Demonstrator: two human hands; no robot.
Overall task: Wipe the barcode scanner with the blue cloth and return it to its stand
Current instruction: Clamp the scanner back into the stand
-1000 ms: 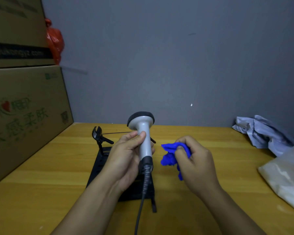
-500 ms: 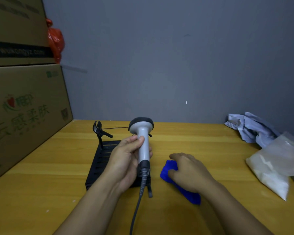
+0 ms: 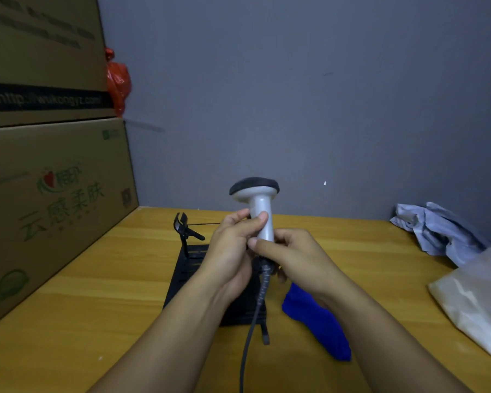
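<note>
1. The blue cloth (image 3: 318, 321) lies flat on the wooden table (image 3: 97, 293), just right of the stand's base (image 3: 190, 268), under the right forearm and free of either hand.
2. The right hand (image 3: 295, 259) wraps the lower handle of the barcode scanner (image 3: 260, 205), thumb laid across it, above the stand's base.
3. The left hand (image 3: 233, 245) grips the handle higher up, thumb and fingers pressed around it; the scanner stands upright, head on top, its cable (image 3: 250, 330) hanging toward the near edge.
4. The stand's cradle arm (image 3: 183, 226) rises unoccupied left of the scanner.
5. Stacked cardboard boxes (image 3: 48, 199) wall the table's left side; a crumpled grey cloth (image 3: 437, 231) and a plastic bag (image 3: 476, 296) sit far right of the stand, with bare tabletop between.
</note>
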